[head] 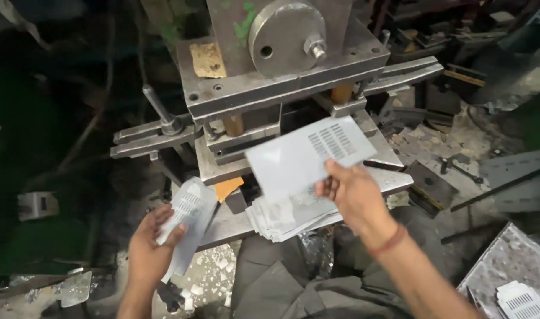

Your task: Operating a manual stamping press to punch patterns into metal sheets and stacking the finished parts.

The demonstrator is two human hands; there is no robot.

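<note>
1. Head view: right hand [353, 192] pinches a slotted metal sheet [308, 155] at frame centre, above the sheet stack [284, 215] before the press [281, 71].
2. Left hand [149, 248], lower left, grips a punched sheet [187, 215].

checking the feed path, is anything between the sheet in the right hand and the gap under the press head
Nothing visible blocks it. The right hand holds the slotted sheet just in front of the press opening, above the stack of sheets. The gap itself is partly hidden behind the sheet.
</note>
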